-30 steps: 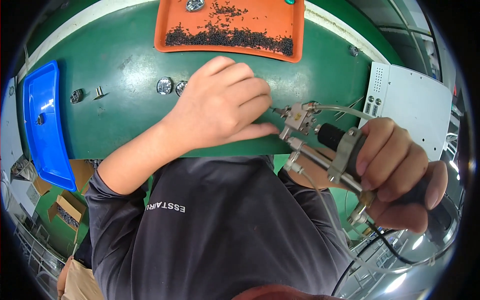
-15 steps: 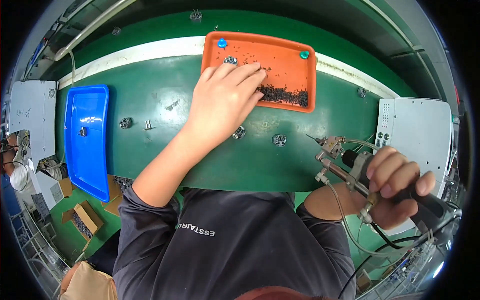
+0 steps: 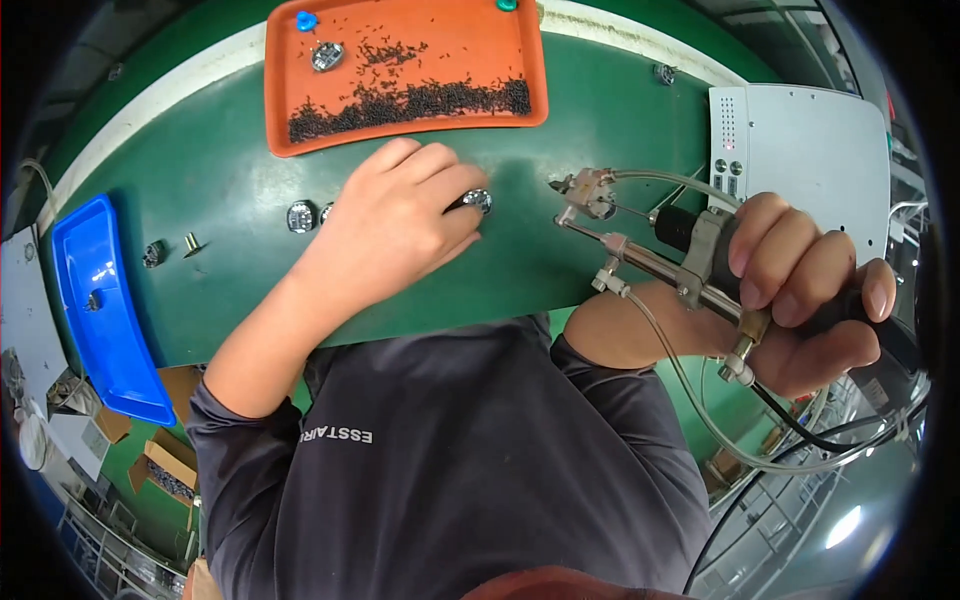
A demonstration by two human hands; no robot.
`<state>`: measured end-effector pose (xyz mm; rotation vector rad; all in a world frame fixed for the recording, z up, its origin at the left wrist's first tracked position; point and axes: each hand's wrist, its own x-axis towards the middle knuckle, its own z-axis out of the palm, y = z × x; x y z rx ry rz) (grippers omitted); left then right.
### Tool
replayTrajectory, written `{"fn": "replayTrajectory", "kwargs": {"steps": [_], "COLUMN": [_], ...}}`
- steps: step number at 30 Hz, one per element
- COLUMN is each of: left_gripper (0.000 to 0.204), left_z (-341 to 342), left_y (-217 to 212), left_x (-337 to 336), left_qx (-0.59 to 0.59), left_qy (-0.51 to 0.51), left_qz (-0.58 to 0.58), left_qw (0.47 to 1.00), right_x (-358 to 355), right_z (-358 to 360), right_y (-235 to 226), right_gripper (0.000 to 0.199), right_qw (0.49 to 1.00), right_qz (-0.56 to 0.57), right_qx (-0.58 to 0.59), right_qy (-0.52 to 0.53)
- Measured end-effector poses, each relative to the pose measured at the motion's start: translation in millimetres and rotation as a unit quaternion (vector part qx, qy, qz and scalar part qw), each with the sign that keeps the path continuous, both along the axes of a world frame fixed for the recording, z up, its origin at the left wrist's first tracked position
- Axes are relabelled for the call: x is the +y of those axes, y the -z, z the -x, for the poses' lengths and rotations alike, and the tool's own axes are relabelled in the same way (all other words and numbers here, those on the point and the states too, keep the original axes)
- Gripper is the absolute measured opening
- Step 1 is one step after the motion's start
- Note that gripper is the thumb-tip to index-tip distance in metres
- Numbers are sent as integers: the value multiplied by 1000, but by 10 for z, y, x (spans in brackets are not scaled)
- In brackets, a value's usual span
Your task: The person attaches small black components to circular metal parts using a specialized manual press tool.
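Note:
My left hand (image 3: 405, 220) is over the green worktop, just in front of the orange tray (image 3: 400, 142). Its thumb and fingertips close around a small round black-and-silver part (image 3: 478, 201). Two similar parts lie by its wrist: one in full sight (image 3: 301, 216), the other partly covered by the hand. My right hand (image 3: 805, 290) is wrapped round the dark handle of a power screwdriver (image 3: 690, 262) fitted with a metal nose and clear hoses. The nose points left, toward the held part but apart from it.
Many tiny black screws (image 3: 410, 102) and one round part (image 3: 326, 56) lie in the orange tray. A blue tray (image 3: 135, 375) stands at the left, near another part (image 3: 153, 254) and a metal pin piece (image 3: 192, 244). At the right is a white control box (image 3: 800, 150).
My left hand has left the screws in the orange tray and come down to a round part on the worktop. My right hand keeps hold of the screwdriver. The whole view has shifted.

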<state>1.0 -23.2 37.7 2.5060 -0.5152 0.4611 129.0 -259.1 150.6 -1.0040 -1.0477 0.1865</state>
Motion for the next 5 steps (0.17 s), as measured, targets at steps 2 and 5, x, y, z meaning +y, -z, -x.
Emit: {"fn": "replayTrajectory", "kwargs": {"steps": [2,5], "left_gripper": [13,17], "left_z": [-1,26], "left_y": [65,105], "left_x": [-32,-18], "left_qx": [1,20], "left_qy": [-2,11], "left_qz": [-18,-44], "left_qw": [1000,999], "right_x": [-19,-27], "right_z": [-2,-4], "right_y": [1,19], "right_gripper": [41,42], "right_qw": [1000,1000], "right_qz": [11,13], "right_qx": [11,17], "right_qy": [-8,-17]}}
